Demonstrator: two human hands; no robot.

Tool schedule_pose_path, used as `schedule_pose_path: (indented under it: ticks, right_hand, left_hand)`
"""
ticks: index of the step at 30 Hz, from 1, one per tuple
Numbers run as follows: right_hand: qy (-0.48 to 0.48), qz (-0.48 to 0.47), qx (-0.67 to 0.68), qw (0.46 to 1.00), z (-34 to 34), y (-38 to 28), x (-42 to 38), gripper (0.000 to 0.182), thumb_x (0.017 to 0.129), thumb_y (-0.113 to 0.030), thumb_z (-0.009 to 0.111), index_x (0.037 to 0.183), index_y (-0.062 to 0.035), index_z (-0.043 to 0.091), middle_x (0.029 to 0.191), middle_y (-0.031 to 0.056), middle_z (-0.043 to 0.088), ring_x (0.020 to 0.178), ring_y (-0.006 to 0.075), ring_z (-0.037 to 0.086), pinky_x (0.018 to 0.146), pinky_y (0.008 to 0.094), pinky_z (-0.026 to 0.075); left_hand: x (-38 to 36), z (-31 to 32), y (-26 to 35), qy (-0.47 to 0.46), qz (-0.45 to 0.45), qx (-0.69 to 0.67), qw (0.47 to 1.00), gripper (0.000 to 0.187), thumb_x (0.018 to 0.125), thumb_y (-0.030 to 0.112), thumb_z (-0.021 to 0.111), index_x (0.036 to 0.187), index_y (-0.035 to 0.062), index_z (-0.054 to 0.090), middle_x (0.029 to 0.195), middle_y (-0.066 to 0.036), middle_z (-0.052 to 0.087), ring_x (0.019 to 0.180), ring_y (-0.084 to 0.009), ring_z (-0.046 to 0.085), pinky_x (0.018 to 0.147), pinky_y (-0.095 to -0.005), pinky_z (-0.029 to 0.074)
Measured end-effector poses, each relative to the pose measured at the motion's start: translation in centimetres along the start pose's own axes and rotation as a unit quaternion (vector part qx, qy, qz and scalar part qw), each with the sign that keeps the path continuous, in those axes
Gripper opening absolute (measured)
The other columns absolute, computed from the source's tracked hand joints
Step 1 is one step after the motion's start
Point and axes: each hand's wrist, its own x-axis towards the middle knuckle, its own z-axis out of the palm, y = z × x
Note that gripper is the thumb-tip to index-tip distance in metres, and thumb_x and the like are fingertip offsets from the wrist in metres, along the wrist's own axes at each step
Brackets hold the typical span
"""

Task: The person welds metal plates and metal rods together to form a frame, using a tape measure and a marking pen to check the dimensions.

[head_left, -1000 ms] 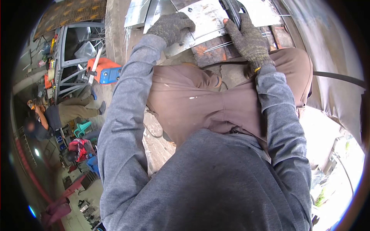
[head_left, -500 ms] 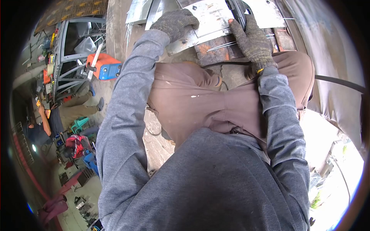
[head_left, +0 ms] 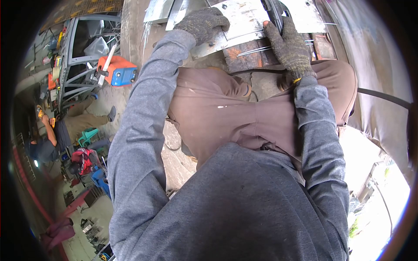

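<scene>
Both my hands wear dark knitted work gloves. My left hand (head_left: 201, 25) presses down on a pale metal sheet (head_left: 244, 22), its fingers bent together at the sheet's left part; the fingertips are partly hidden. My right hand (head_left: 289, 48) is closed around a black electrode holder (head_left: 273, 14), which reaches past the top edge of the view. A bare thumb tip pokes out of the right glove. Thin metal rods (head_left: 254, 51) lie under and beside the right hand, over a rusty, dark block (head_left: 244, 60) below the sheet.
On the floor to the left sits an orange and blue welding machine (head_left: 121, 71), with a bundle of pale rods (head_left: 107, 64) against it. Behind it stands a grey metal frame (head_left: 69, 56). Another person (head_left: 54, 135) is farther left, among stools and tools. A grey sheet (head_left: 370, 74) hangs at right.
The view has shifted slightly, so the hands and sheet appear a little farther right. Both hands keep their hold.
</scene>
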Motion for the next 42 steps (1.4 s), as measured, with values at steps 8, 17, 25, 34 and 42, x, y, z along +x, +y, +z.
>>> schedule_pose_path:
  ticks: [8, 17, 25, 34, 42]
  right_hand:
    - [0.016, 0.003, -0.008, 1.0, 0.4, 0.5, 0.1, 0.098, 0.084, -0.082, 0.048, 0.145, -0.0051, 0.044, 0.125, 0.0298, 0.062, 0.118, 0.0451, 0.059, 0.103, 0.0525, 0.042]
    - [-0.001, -0.015, 0.003, 1.0, -0.1, 0.2, 0.0, 0.089, 0.086, -0.077, 0.05, 0.14, -0.0066, 0.047, 0.114, 0.0296, 0.066, 0.109, 0.0453, 0.064, 0.096, 0.0523, 0.046]
    - [0.002, -0.017, 0.03, 0.999, -0.4, -0.7, -0.3, 0.085, 0.088, -0.074, 0.052, 0.133, -0.0014, 0.05, 0.109, 0.028, 0.067, 0.104, 0.0451, 0.065, 0.092, 0.0522, 0.048]
    - [-0.009, -0.042, 0.046, 0.998, -0.7, -0.7, -0.5, 0.071, 0.093, -0.066, 0.051, 0.126, -0.0033, 0.05, 0.099, 0.0303, 0.068, 0.099, 0.0476, 0.067, 0.087, 0.0559, 0.05]
    - [-0.027, -0.018, 0.044, 0.998, -1.3, -1.5, -0.7, 0.068, 0.095, -0.063, 0.052, 0.125, -0.0022, 0.049, 0.093, 0.0289, 0.068, 0.089, 0.048, 0.068, 0.08, 0.0546, 0.051]
  left_hand:
    - [0.0, 0.1, -0.1, 0.001, -0.007, -0.026, 1.0, 0.013, 0.095, 0.022, 0.059, 0.103, 0.02, 0.068, 0.112, -0.001, 0.065, 0.112, -0.0246, 0.062, 0.096, -0.0389, 0.051]
    - [0.2, -0.6, -0.1, -0.026, 0.003, -0.049, 0.998, 0.014, 0.097, 0.02, 0.057, 0.103, 0.0183, 0.069, 0.113, -0.001, 0.066, 0.111, -0.0243, 0.063, 0.095, -0.0394, 0.051]
    - [-0.4, -1.7, -0.4, 0.03, 0.051, -0.089, 0.994, 0.019, 0.086, 0.023, 0.065, 0.099, 0.0115, 0.071, 0.103, -0.01, 0.067, 0.102, -0.0325, 0.064, 0.091, -0.0412, 0.051]
    - [0.5, -0.2, 0.0, -0.01, -0.071, -0.079, 0.994, 0.019, 0.097, 0.03, 0.058, 0.11, 0.0181, 0.066, 0.113, -0.004, 0.067, 0.109, -0.0258, 0.065, 0.097, -0.0401, 0.051]
    - [0.1, -1.2, 0.4, 0.01, -0.167, -0.051, 0.985, 0.036, 0.088, 0.04, 0.069, 0.115, 0.0178, 0.063, 0.118, -0.008, 0.063, 0.118, -0.0275, 0.058, 0.103, -0.0423, 0.047]
